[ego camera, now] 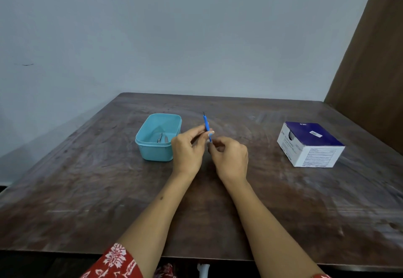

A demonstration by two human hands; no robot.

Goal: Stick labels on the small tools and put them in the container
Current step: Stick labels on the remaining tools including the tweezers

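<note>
Above the middle of a worn brown table (pixel 283 212), we held a thin blue tool (pixel 207 126) nearly upright, its dark pointed tip aimed away from us. Our left hand (pixel 188 150) pinched the shaft partway up between thumb and fingertips, the fingers curled around it. Our right hand (pixel 231 157) was curled at the tool's lower end, fingertips closed on it. A small pale patch (pixel 211 133) showed at the shaft beside the left thumb; we could not tell whether it was a label or a fingernail.

Just to the left of the left hand sat an open turquoise container (pixel 156 151), rectangular with rounded corners. Inside it lay small metal tools (pixel 161 139), too small to make out one by one.

Well apart to the right stood a white and dark blue cardboard box (pixel 309 144) with printed text on its sides and a small white sticker on top.

A red sleeve (pixel 117 260) with a white floral print covered our left upper arm at the table's near edge. A plain grey wall (pixel 174 37) rose behind the table.
</note>
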